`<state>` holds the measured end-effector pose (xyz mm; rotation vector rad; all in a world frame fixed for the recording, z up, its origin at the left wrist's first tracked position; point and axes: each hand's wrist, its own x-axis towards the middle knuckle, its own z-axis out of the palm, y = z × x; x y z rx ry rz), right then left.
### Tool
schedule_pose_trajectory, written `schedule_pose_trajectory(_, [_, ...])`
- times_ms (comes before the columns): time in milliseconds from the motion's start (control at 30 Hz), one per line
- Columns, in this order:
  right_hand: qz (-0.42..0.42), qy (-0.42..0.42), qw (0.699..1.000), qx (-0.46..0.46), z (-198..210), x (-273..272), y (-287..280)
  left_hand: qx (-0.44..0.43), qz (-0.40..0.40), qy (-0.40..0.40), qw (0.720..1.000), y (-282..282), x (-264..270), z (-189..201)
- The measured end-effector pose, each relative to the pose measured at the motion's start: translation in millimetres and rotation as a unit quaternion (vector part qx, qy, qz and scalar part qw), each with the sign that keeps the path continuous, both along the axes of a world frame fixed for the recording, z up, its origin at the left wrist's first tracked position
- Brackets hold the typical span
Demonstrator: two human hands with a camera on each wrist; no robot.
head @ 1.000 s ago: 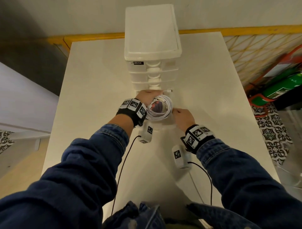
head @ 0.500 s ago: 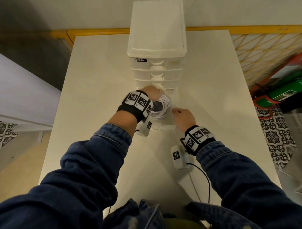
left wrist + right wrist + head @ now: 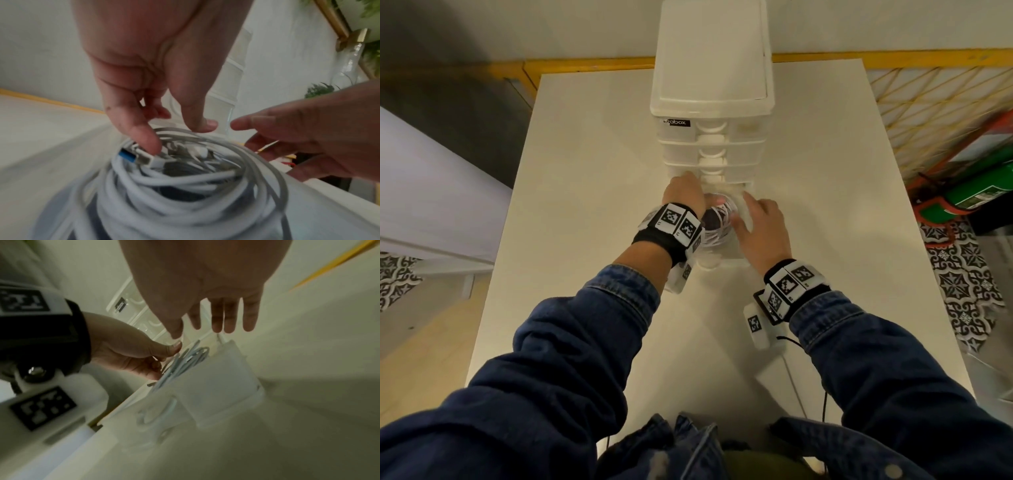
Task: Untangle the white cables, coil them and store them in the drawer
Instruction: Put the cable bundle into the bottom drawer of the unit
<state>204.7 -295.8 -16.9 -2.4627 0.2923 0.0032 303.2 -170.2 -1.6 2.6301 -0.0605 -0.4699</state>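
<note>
- White cables (image 3: 185, 183) are sitting coiled inside the pulled-out bottom drawer (image 3: 726, 255) of the white drawer unit (image 3: 712, 85), on the white table (image 3: 585, 171).
- Left hand (image 3: 683, 197) is reaching down into the drawer; fingers are loosely bent, fingertips (image 3: 150, 142) touching the top loops and a white plug with a blue tip (image 3: 131, 156). Not clamping anything that I can see.
- Right hand (image 3: 763, 229) is hovering over the drawer's right edge, fingers straight and spread, holding nothing.
- Both hands are covering most of the coil in the head view; only a few loops are showing between them.
- Left wrist view is showing the plug and stacked loops clearly; head view isn't.
- Right wrist view is showing the drawer front and handle (image 3: 162, 412), and the coil edge-on.
- Marker wristbands (image 3: 791, 284) are sitting on both wrists, over denim sleeves (image 3: 571, 359).
- Yellow lattice (image 3: 928, 102) and a green object (image 3: 983, 195) are lying right of the table, well apart.
</note>
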Motion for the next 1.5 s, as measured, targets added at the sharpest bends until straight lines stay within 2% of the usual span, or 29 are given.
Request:
schedule_pose_trajectory(100, [0.082,-0.004,0.995,-0.064,-1.8,4.2,6.4,-0.027,-0.023,0.029,0.999,6.4,0.0,6.8])
schedule_pose_trajectory(233, [0.107,0.033,0.984,-0.139,-13.3,4.4,7.0,-0.042,-0.060,0.026,0.997,18.3,-5.6,12.2])
schedule_pose_trajectory(367, [0.167,-0.047,0.976,-0.131,-17.5,0.5,4.6,-0.075,-0.038,-0.031,0.996,37.5,-6.8,26.3])
schedule_pose_trajectory(433, [0.213,-0.073,0.967,-0.123,-17.9,1.3,5.4,-0.093,0.005,-0.070,0.993,45.2,-2.5,45.8])
schedule_pose_trajectory(500, [0.235,-0.079,0.959,-0.133,-17.8,1.9,6.3,-0.126,0.090,-0.112,0.982,50.6,6.0,67.1])
schedule_pose_trajectory(567, [0.253,-0.065,0.952,-0.160,-18.6,1.5,4.4,-0.179,0.182,-0.176,0.951,53.6,16.2,85.5])
schedule_pose_trajectory(633, [0.274,-0.019,0.942,-0.193,-19.0,-3.7,0.7,-0.240,0.222,-0.220,0.919,51.2,25.5,100.2])
schedule_pose_trajectory(667, [0.292,0.014,0.932,-0.213,-18.9,-6.3,-2.5,-0.247,0.216,-0.214,0.920,48.3,31.5,104.8])
schedule_pose_trajectory(767, [0.339,0.084,0.896,-0.276,-14.5,-8.9,-10.9,-0.236,0.127,-0.113,0.957,38.3,49.2,106.9])
schedule_pose_trajectory(867, [0.355,0.090,0.875,-0.316,-13.9,-3.3,-13.3,-0.248,0.073,-0.036,0.965,34.6,55.4,106.5])
schedule_pose_trajectory(967, [0.367,0.094,0.860,-0.342,-9.3,4.2,-13.7,-0.228,0.058,-0.023,0.972,37.4,58.3,107.6])
schedule_pose_trajectory(1133, [0.347,0.107,0.867,-0.341,2.3,30.9,-19.0,-0.213,0.054,-0.019,0.975,38.0,56.6,109.3])
schedule_pose_trajectory(1366, [0.349,0.097,0.869,-0.337,6.4,39.2,-12.3,-0.212,0.054,-0.016,0.976,38.0,57.0,108.9])
schedule_pose_trajectory(1500, [0.346,0.077,0.852,-0.386,9.4,41.3,-3.2,-0.213,0.059,-0.017,0.975,37.8,55.2,110.4])
